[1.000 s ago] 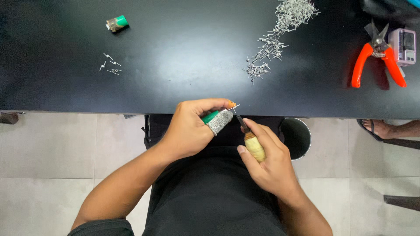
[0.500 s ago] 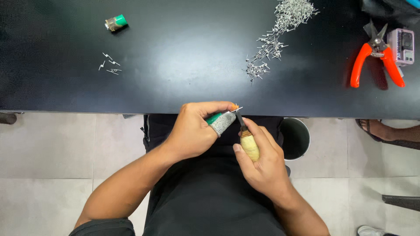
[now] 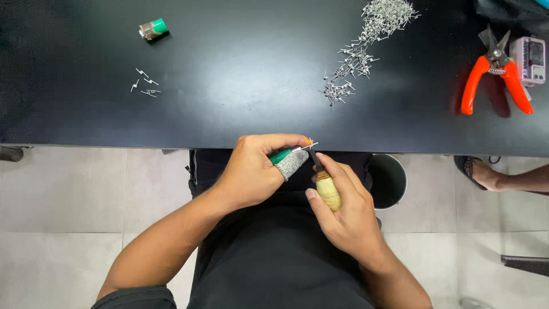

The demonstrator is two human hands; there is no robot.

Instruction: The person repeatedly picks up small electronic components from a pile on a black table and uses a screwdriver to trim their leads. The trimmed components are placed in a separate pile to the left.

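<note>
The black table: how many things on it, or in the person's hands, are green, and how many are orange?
Green: 2, the small green-capped part on the table and the green piece in the left hand.
Orange: 1, the orange-handled cutters.
Total: 3. The right hand holds a wooden-handled tool, neither colour.

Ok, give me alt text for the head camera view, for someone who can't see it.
Seen from above, a seated person's left hand holds a small green part while the right hand works its tip with a wooden-handled tool, below a black table with metal pins and orange cutters.
</note>
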